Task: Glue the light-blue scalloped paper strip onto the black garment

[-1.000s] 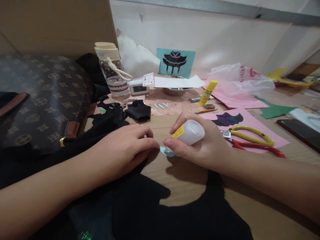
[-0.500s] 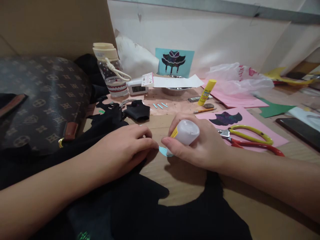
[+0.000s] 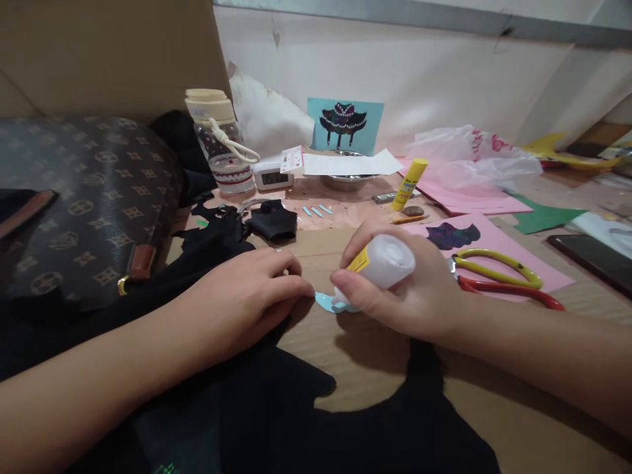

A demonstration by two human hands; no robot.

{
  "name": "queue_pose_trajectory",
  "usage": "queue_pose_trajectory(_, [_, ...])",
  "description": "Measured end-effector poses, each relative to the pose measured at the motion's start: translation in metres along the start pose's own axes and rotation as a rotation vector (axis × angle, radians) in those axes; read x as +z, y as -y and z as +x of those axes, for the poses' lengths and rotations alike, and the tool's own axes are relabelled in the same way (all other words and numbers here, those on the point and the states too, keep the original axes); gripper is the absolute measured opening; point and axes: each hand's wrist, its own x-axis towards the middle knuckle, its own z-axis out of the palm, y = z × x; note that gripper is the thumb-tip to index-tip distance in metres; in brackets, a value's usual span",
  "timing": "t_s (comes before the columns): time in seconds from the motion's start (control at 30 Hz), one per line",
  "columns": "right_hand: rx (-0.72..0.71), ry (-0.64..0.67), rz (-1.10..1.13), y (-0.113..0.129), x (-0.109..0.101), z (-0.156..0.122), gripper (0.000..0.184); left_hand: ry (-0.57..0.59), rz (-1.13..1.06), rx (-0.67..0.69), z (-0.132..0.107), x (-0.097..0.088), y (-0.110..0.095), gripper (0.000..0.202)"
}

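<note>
My right hand is wrapped round a white squeeze glue bottle with a yellow label, tilted so its nozzle points down and left. The nozzle tip meets a small light-blue cut-out lying on the cardboard; part of the cut-out is hidden behind the right hand. With thumb and finger pressed together, my left hand pinches the left end of the cut-out. Black fabric with a curved cut edge lies below both hands.
Scissors with yellow and red handles lie right, on pink paper beside a dark cut-out. Behind stand a glue stick, a drinking bottle, a clock and a metal bowl. A brown bag is left.
My right hand has shifted slightly right with the glue bottle, which leans over more, and more of the light-blue cut-out shows. My left hand has stayed nearly still.
</note>
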Motion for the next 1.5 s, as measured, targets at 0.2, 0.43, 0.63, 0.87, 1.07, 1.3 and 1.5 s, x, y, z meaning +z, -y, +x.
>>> queue_pose_trajectory(0.2, [-0.046,0.031,-0.029,-0.0062,0.0084,-0.0026,0.029,-0.002,0.009,-0.005,-0.0009,0.0005,0.0001,0.015])
queue_pose_trajectory(0.43, [-0.013,0.064,-0.042,-0.0061,0.0076,-0.0024,0.029,-0.022,0.036,0.032,0.0005,-0.0007,0.0008,0.017])
queue_pose_trajectory(0.63, [0.036,0.077,-0.028,-0.0063,0.0077,-0.0033,0.027,-0.006,0.044,0.016,0.0000,0.0003,0.0010,0.018])
queue_pose_trajectory(0.87, [0.013,0.075,-0.020,-0.0068,0.0074,-0.0041,0.025,-0.017,0.039,0.025,0.0003,0.0004,0.0011,0.017])
queue_pose_trajectory(1.07, [-0.013,0.072,-0.048,-0.0050,0.0070,-0.0034,0.027,-0.009,0.029,0.018,-0.0004,-0.0003,0.0007,0.018])
queue_pose_trajectory(1.3, [-0.050,0.076,-0.062,-0.0049,0.0052,-0.0019,0.028,-0.016,0.018,0.022,0.0019,0.0003,0.0010,0.018])
queue_pose_trajectory(1.5, [-0.055,0.020,-0.034,-0.0020,-0.0001,-0.0004,0.026,-0.002,0.017,0.006,0.0016,-0.0001,0.0000,0.018])
